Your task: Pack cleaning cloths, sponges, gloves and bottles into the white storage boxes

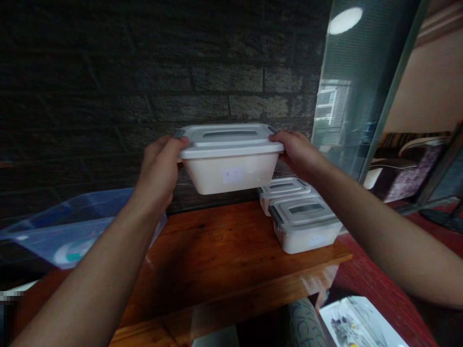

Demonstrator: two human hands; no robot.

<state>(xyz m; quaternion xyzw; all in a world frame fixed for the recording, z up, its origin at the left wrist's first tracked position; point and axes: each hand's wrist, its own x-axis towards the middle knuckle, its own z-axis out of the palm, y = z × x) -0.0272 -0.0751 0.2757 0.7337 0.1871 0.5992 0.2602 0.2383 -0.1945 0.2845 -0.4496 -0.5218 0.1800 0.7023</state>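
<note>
A white plastic lidded box (231, 161) with a grey handle in its lid hangs in the air above a wooden table (217, 255). My left hand (159, 166) grips its left end at the rim, fingers curled round. My right hand (294, 152) grips its right end the same way. The box is level and well clear of the tabletop, close to the dark brick wall behind.
Two more white lidded boxes, one (306, 224) in front and one (284, 190) behind it, stand at the table's right side. A clear blue plastic tub lid (72, 226) lies at the left. A glass panel (350, 86) rises at the right. Papers (358, 323) lie below.
</note>
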